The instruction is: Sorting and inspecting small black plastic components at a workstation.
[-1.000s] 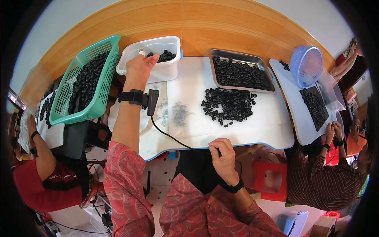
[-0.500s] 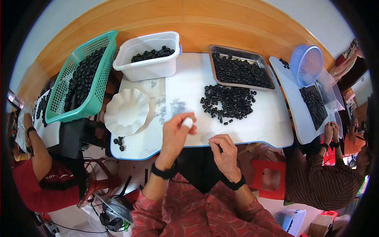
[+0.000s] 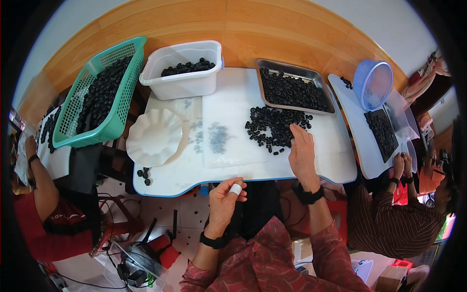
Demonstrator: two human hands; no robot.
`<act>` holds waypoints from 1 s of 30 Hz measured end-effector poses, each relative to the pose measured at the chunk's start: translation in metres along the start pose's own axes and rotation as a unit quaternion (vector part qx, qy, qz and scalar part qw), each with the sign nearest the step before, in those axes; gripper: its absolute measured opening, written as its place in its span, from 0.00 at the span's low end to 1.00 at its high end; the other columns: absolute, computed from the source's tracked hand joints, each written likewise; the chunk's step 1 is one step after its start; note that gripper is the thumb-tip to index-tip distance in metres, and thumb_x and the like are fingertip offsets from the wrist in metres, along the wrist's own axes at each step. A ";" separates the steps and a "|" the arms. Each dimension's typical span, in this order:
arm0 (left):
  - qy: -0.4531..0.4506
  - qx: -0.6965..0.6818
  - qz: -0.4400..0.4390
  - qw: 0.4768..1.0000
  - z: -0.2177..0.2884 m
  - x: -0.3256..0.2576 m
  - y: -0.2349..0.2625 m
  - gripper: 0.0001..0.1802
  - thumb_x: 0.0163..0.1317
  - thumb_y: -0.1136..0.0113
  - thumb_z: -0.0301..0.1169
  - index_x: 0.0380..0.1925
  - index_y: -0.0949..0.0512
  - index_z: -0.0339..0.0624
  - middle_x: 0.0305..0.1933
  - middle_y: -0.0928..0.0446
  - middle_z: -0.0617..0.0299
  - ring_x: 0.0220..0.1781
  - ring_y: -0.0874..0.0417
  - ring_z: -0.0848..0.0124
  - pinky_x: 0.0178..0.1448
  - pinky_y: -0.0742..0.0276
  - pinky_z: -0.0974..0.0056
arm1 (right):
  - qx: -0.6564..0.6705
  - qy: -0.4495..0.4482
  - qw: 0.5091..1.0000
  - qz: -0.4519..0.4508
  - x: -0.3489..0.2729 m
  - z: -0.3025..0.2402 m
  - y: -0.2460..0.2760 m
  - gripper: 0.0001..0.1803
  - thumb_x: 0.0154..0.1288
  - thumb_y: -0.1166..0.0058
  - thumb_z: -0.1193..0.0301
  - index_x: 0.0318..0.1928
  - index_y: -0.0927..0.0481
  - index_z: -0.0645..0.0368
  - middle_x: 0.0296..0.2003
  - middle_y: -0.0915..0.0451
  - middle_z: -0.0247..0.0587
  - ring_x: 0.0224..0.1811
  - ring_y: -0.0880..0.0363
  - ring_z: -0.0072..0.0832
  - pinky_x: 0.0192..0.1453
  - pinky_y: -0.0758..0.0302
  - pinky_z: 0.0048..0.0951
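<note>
My left hand, with a white wrap on one finger, is just off the table's front edge. Its thumb and fingers are pinched together, and whatever may be between them is hidden. My right hand reaches over the table with fingers stretched out, their tips at the right side of a loose pile of small black ring-like parts. To the left of this pile, many tiny grey slivers lie scattered on a whitish mat.
Behind the pile is a metal tray of black parts. A white tub, a green basket and a scalloped white dish stand left. Several black parts lie near the dish. People work at tables on both sides.
My right hand has moved forward and right from the table edge to the black pile. My left hand has drawn back from above the table to its front edge.
</note>
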State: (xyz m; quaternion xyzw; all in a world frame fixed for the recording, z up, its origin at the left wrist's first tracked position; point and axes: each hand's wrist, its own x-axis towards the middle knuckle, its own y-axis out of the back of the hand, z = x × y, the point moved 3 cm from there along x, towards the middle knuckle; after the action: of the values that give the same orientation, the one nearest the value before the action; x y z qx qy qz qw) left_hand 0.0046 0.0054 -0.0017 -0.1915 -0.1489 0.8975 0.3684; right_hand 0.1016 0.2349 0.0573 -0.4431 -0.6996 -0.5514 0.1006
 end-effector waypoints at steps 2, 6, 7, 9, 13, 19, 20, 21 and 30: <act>0.011 0.002 0.009 1.000 -0.001 -0.002 0.000 0.13 0.71 0.46 0.25 0.51 0.20 0.32 0.43 0.17 0.54 0.36 0.17 0.75 0.39 0.18 0.71 | -0.054 0.010 0.998 -0.021 0.006 0.007 -0.008 0.25 0.57 0.52 0.87 0.57 0.23 0.61 0.53 0.22 0.46 0.52 0.26 0.44 0.57 0.31 0.40; 0.021 -0.004 0.012 1.000 -0.010 -0.006 0.002 0.13 0.71 0.45 0.26 0.51 0.20 0.32 0.43 0.17 0.55 0.36 0.17 0.75 0.39 0.18 0.71 | -0.050 -0.011 0.998 -0.047 0.013 0.014 -0.014 0.24 0.57 0.52 0.87 0.55 0.21 0.58 0.52 0.21 0.42 0.50 0.26 0.41 0.54 0.32 0.38; 0.025 -0.002 0.010 1.000 -0.011 -0.006 0.001 0.13 0.71 0.45 0.25 0.51 0.20 0.32 0.43 0.17 0.55 0.36 0.17 0.75 0.39 0.18 0.71 | -0.021 -0.008 0.997 -0.074 0.014 0.016 -0.015 0.23 0.57 0.51 0.87 0.53 0.20 0.57 0.50 0.21 0.40 0.49 0.26 0.40 0.53 0.32 0.38; 0.030 -0.002 0.007 1.000 -0.015 -0.008 -0.001 0.13 0.71 0.45 0.25 0.51 0.20 0.32 0.42 0.17 0.55 0.36 0.17 0.75 0.39 0.18 0.71 | 0.007 -0.006 0.995 -0.099 0.013 0.016 -0.016 0.22 0.57 0.51 0.86 0.51 0.19 0.56 0.48 0.21 0.38 0.49 0.26 0.40 0.52 0.33 0.38; 0.045 -0.013 -0.014 0.999 -0.024 -0.010 -0.003 0.13 0.71 0.46 0.25 0.51 0.20 0.32 0.43 0.17 0.55 0.36 0.17 0.74 0.40 0.18 0.71 | 0.049 -0.031 0.992 -0.110 0.008 0.015 -0.019 0.17 0.57 0.48 0.85 0.46 0.17 0.56 0.43 0.21 0.38 0.48 0.25 0.39 0.52 0.33 0.38; 0.050 -0.022 -0.017 0.998 -0.025 -0.013 -0.005 0.12 0.69 0.45 0.23 0.50 0.20 0.32 0.41 0.17 0.56 0.35 0.17 0.75 0.37 0.18 0.72 | 0.051 -0.057 0.990 -0.120 0.002 0.012 -0.014 0.14 0.57 0.44 0.82 0.44 0.16 0.56 0.40 0.20 0.38 0.47 0.24 0.39 0.52 0.32 0.37; 0.052 -0.014 -0.013 0.998 -0.025 -0.013 -0.005 0.12 0.69 0.45 0.23 0.50 0.20 0.32 0.42 0.17 0.56 0.34 0.17 0.75 0.37 0.18 0.72 | 0.036 -0.053 0.991 -0.121 0.002 0.012 -0.013 0.14 0.57 0.43 0.81 0.44 0.16 0.56 0.40 0.20 0.38 0.47 0.24 0.39 0.52 0.32 0.37; 0.052 -0.015 -0.013 0.998 -0.024 -0.013 -0.005 0.12 0.69 0.45 0.23 0.50 0.20 0.32 0.42 0.17 0.56 0.34 0.17 0.75 0.37 0.18 0.72 | 0.036 -0.053 0.991 -0.121 0.002 0.012 -0.014 0.14 0.57 0.43 0.81 0.44 0.16 0.56 0.40 0.20 0.38 0.47 0.24 0.39 0.52 0.32 0.37; 0.047 0.000 -0.011 0.999 -0.025 -0.015 -0.006 0.12 0.69 0.44 0.23 0.50 0.19 0.33 0.41 0.17 0.57 0.34 0.18 0.75 0.36 0.19 0.72 | -0.008 -0.023 0.993 -0.116 0.003 0.008 -0.014 0.11 0.57 0.40 0.77 0.42 0.16 0.55 0.39 0.19 0.36 0.45 0.25 0.37 0.51 0.33 0.38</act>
State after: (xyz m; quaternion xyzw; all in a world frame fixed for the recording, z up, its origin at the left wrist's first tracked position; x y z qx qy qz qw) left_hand 0.0292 0.0015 -0.0180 -0.2315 -0.1335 0.8836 0.3846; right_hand 0.0921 0.2432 0.0469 -0.3725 -0.7439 -0.5546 0.0166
